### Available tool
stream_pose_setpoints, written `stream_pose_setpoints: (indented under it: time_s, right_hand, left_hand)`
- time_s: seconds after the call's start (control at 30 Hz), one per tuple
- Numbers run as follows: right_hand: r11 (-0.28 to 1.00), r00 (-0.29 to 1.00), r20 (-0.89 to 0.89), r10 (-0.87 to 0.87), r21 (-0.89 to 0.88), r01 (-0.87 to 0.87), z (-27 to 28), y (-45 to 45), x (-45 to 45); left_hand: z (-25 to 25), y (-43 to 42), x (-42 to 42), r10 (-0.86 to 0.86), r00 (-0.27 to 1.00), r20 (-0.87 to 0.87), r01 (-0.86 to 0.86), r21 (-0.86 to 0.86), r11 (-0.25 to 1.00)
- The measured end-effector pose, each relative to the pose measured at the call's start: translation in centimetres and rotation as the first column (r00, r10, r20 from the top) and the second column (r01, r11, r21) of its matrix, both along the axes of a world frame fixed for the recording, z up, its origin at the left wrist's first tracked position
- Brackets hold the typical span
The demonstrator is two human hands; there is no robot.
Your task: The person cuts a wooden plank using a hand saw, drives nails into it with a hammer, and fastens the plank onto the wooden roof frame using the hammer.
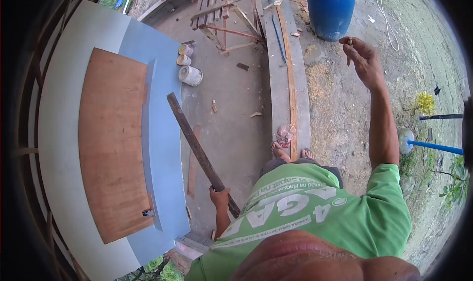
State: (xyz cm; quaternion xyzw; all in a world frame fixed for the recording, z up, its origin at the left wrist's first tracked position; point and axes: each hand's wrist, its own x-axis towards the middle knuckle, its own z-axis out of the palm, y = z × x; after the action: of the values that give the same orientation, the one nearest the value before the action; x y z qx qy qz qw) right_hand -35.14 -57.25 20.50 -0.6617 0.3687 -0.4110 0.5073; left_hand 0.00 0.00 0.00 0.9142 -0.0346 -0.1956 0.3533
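Observation:
My left hand (219, 196) is closed around a long dark wooden beam (189, 135), near its lower end. The beam slants up and to the left over the concrete floor. On the right, my right hand (362, 59) is raised with its fingers pinched on a small thin object (349, 60), too small to name for certain. Below and between my hands, a long wooden strip (289, 84) lies along a low concrete ledge (301, 99), beside a blue bar (279, 37). A crumpled plastic bag (285, 134) rests by my feet.
A blue barrel (331, 10) stands beyond my right hand. Wooden trestles (217, 12) are at the top. White buckets (190, 76) sit beside the blue wall (170, 133), which has a brown wood panel (113, 143). Wood scraps lie about on the floor.

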Motion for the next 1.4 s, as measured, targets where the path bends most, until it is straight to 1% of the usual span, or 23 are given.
stream_pose_setpoints:
  time_s: [0.03,0.07,0.1,0.13,0.17,0.2,0.23,0.27,0.3,0.43,0.5,0.6,0.7,0.8,0.9,1.0,1.07,1.17,1.27,1.33,1.4]
  right_hand:
    - [0.999,0.999,-0.042,0.012,-0.040,-0.014,1.3,1.4,-0.9]
    - [0.994,0.997,0.064,0.036,-0.110,-0.029,2.8,2.9,-1.9]
    - [0.994,0.982,0.166,0.086,-0.086,-0.073,0.5,2.4,0.5]
    - [0.974,0.961,0.174,0.214,-0.111,-0.197,1.7,2.2,-0.1]
    - [0.926,0.838,0.394,0.378,-0.162,-0.342,2.0,2.3,0.9]
    - [0.847,0.663,0.540,0.518,-0.218,-0.484,2.9,2.1,2.2]
    - [0.795,0.524,0.675,0.519,-0.157,-0.586,3.9,2.2,2.8]
    - [0.808,0.419,0.805,0.419,-0.120,-0.577,5.1,3.1,3.8]
    - [0.812,0.382,0.827,0.412,-0.143,-0.566,6.1,3.3,5.2]
    - [0.862,0.399,0.789,0.468,-0.308,-0.402,9.4,4.7,12.3]
    - [0.871,0.432,0.760,0.486,-0.382,-0.309,10.7,5.5,16.2]
    - [0.860,0.481,0.720,0.500,-0.480,-0.175,12.2,6.5,20.9]
    - [0.845,0.534,0.696,0.480,-0.530,-0.069,12.9,6.0,24.2]
    - [0.828,0.574,0.680,0.456,-0.561,0.006,13.2,4.9,26.7]
    - [0.812,0.613,0.663,0.429,-0.581,0.059,13.5,3.1,29.4]
    - [0.804,0.621,0.672,0.404,-0.585,0.110,12.9,-0.5,31.3]
    - [0.811,0.595,0.685,0.420,-0.578,0.093,12.6,-4.9,30.2]
    - [0.777,0.526,0.706,0.475,-0.617,0.127,9.1,-13.0,35.3]
    - [0.737,0.507,0.710,0.490,-0.647,0.194,4.1,-18.5,43.0]
    - [0.768,0.520,0.684,0.511,-0.635,0.079,1.3,-21.2,46.0]
    - [0.803,0.509,0.696,0.506,-0.595,0.016,-2.6,-23.1,48.5]
  left_hand:
    - [0.7,0.7,-1.8,0.025,0.995,-0.094,-0.017,0.092,0.996]
    - [1.6,2.0,-4.0,0.066,0.980,-0.187,-0.031,0.188,0.982]
    - [-1.6,1.8,-4.3,0.082,0.946,-0.313,0.012,0.287,0.958]
    - [-0.7,1.6,-5.5,0.094,0.921,-0.377,0.048,0.349,0.936]
    - [-0.6,1.4,-5.3,0.093,0.898,-0.430,0.085,0.378,0.922]
    - [-1.2,1.7,-5.1,0.086,0.879,-0.470,0.118,0.388,0.914]
    - [-1.3,2.6,-5.3,0.080,0.852,-0.517,0.160,0.403,0.901]
    - [-1.5,3.3,-5.1,0.075,0.829,-0.555,0.196,0.414,0.889]
    - [-1.6,4.1,-4.7,0.074,0.807,-0.586,0.228,0.424,0.877]
    - [-2.0,6.5,-2.6,0.088,0.739,-0.668,0.300,0.443,0.845]
    - [-2.1,6.9,-0.9,0.105,0.715,-0.692,0.322,0.458,0.829]
    - [-2.8,5.9,2.9,0.105,0.682,-0.724,0.374,0.468,0.801]
    - [-3.7,3.5,7.8,0.096,0.672,-0.734,0.414,0.480,0.774]
    - [-5.0,0.0,13.1,0.067,0.696,-0.715,0.395,0.459,0.796]
    - [-7.7,-3.2,17.9,-0.047,0.806,-0.590,0.396,0.479,0.784]
    - [-10.2,-7.7,21.6,-0.032,0.824,-0.566,0.331,0.434,0.838]
    - [-11.0,-11.4,23.5,-0.001,0.838,-0.546,0.282,0.432,0.857]
    - [-10.7,-19.6,25.9,0.049,0.858,-0.511,0.221,0.452,0.864]
    - [-11.9,-25.8,28.8,0.088,0.850,-0.520,0.198,0.468,0.861]
    - [-13.6,-29.9,31.1,0.077,0.847,-0.526,0.217,0.473,0.854]
    - [-15.9,-31.3,33.3,0.052,0.856,-0.514,0.249,0.498,0.830]
